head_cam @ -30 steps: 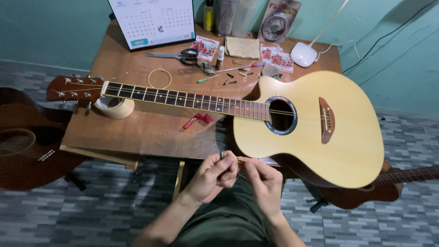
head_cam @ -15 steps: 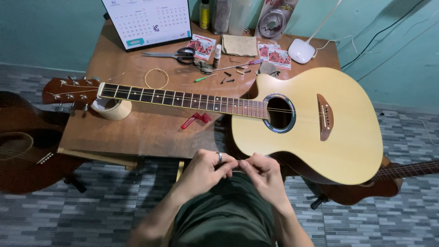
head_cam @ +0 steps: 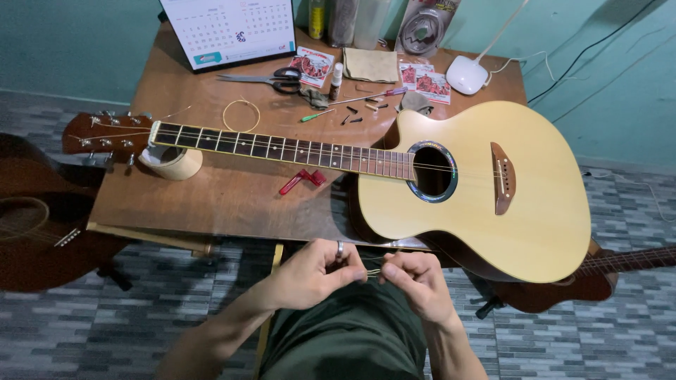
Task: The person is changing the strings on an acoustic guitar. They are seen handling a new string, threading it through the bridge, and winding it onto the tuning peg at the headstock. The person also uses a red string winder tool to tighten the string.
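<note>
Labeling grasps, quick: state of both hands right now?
Left hand: closed, pinching the string.
Right hand: closed, pinching the same string.

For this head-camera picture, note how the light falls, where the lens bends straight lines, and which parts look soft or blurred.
Head view: soft, even light, brightest on the pale guitar top, no hard glare; the wide lens bows the table edge and floor tiles towards the corners; the left hand and right hand look slightly soft, and the thin string pinched between them is barely resolved.
</note>
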